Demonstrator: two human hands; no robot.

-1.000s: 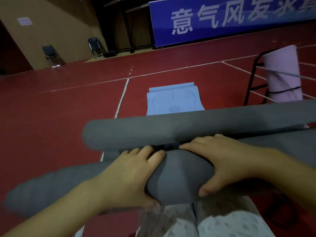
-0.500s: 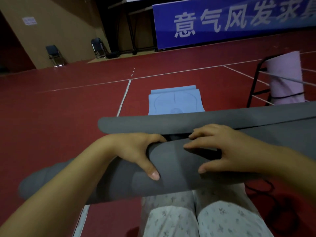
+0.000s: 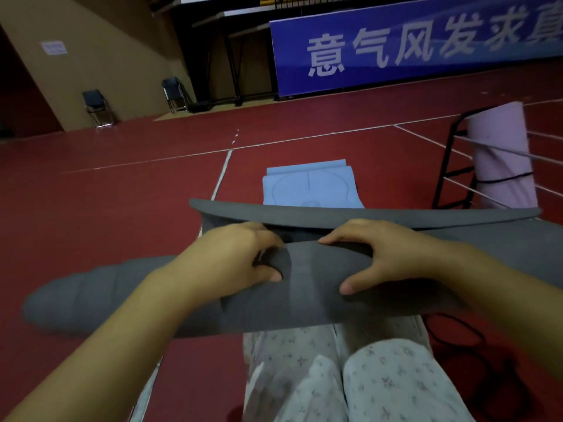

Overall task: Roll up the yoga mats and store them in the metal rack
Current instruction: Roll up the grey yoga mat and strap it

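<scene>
Grey yoga mat [image 3: 310, 287], partly rolled, lying crosswise over patterned trousers [image 3: 365, 385] on a red floor [image 3: 91, 208]; loose free edge lifted just beyond the roll. Left hand [image 3: 231, 263] clamped on the grey yoga mat near mid-length, fingers curled over the top, thumb pressed into the near face. Right hand [image 3: 393, 254] just right of it, likewise gripping the roll, fingertips over the top edge, thumb on the near side. Blue yoga mat [image 3: 310, 187] flat on the floor directly beyond the grey yoga mat. Metal rack [image 3: 454, 166] beyond the grey yoga mat's right end, with a rolled pink yoga mat [image 3: 499, 153] upright inside it. Black cord [image 3: 457, 333] on the floor below the mat's right end. Blue banner [image 3: 411, 47] and two folding chairs [image 3: 97, 106] far beyond.
</scene>
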